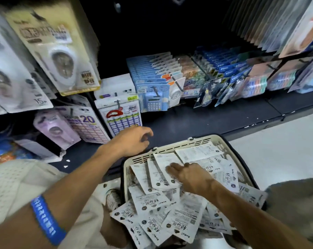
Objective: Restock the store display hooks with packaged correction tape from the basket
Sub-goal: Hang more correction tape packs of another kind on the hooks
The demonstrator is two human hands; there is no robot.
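Judging from the basket (172, 149), which is full nearly to its rim with white packets of correction tape (152, 200), the restocking seems to be at an early stage: a great many packets wait inside, some of them spilling over the near edge, and I cannot tell how many already hang on the hooks. The right hand (191, 175) lies on the pile near the far side of the basket, its grip released, with straight fingers touching the top packets and nothing taken up. The left hand (132, 139) hovers just beyond the far-left corner of the basket, above the dark shelf base (197, 121), with fingers loosely curled and holding nothing. What is left, I believe, is to pick up packets and thread them on a hook. At the left edge of the display hang blurred correction tape cards (58, 49), below them label sheets (121, 114), and farther right blue calculator cards (154, 94) and rows of dark blue packs (224, 72). These hooks look crowded already, so finding free space may be the difficulty.
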